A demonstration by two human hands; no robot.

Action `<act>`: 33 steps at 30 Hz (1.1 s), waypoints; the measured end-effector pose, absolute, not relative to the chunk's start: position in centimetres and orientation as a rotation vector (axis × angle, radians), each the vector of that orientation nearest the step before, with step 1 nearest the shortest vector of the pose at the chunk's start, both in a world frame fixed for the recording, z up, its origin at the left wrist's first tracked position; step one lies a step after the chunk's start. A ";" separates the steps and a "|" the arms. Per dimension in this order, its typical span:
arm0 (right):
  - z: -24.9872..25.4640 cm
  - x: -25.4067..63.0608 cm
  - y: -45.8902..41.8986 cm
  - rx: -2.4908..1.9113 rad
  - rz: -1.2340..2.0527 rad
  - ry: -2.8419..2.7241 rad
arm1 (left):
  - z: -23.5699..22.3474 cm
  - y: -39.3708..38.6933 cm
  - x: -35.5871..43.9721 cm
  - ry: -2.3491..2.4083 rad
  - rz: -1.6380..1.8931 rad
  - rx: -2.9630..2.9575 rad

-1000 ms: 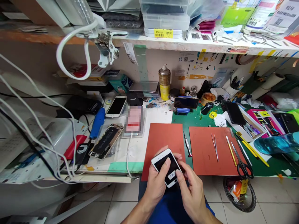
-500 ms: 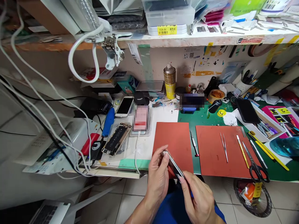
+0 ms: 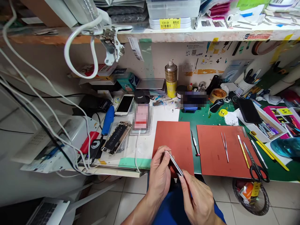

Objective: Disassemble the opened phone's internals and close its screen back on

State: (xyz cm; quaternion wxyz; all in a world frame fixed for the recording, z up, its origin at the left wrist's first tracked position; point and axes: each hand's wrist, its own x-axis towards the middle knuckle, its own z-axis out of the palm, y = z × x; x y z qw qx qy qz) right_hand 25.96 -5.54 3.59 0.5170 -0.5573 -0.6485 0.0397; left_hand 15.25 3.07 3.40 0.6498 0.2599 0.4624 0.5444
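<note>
A slim phone (image 3: 175, 164) is held on edge between my two hands, just over the near edge of the left red mat (image 3: 173, 136). My left hand (image 3: 160, 173) grips its upper end, thumb on the near side and fingers behind. At the lower end, my right hand (image 3: 197, 195) is closed on it, thumb pressed along the edge. Its faces are mostly hidden from me. A precision screwdriver (image 3: 194, 143) lies between the left mat and the right red mat (image 3: 208, 153). Tweezers (image 3: 225, 147) rest on the right mat.
Scissors (image 3: 254, 165) and a gold pen-like tool (image 3: 243, 151) lie at the right. To the left are an opened phone (image 3: 116, 138), a white phone (image 3: 125, 104) and a blue-handled tool (image 3: 108, 120). A waste bin (image 3: 252, 197) stands below the bench edge. White cables (image 3: 53, 103) hang at left.
The view has shifted slightly. The phone is turned a little more edge-on between my hands, and both hands keep their hold.
</note>
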 end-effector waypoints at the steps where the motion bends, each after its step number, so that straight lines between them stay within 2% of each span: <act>1: 3.5 26.0 -5.6 -1.335 0.105 -1.546 | 3.4 3.1 15.2 1.051 1.241 0.594; 5: 2.6 26.5 -6.4 -1.428 0.321 -1.345 | 3.6 3.0 14.7 1.045 1.263 0.593; 9: 0.7 27.2 -7.1 -1.457 0.970 -0.935 | 4.3 2.6 14.2 0.829 1.114 0.533; 11: -0.4 27.3 -7.4 -1.386 1.147 -0.858 | 4.5 2.3 14.3 0.695 1.023 0.525; 13: -1.5 27.1 -7.8 -1.436 1.047 -0.927 | 4.5 2.1 14.7 0.641 1.029 0.576; 17: -3.2 26.7 -8.3 -1.628 0.467 -1.289 | 4.2 2.2 15.4 0.741 1.160 0.744; 21: -3.6 26.7 -7.9 -1.497 0.153 -1.592 | 4.4 2.4 15.8 0.814 1.204 0.820; 33: -2.0 25.8 -8.2 -1.470 0.214 -1.381 | 5.6 1.0 16.5 0.832 1.245 0.856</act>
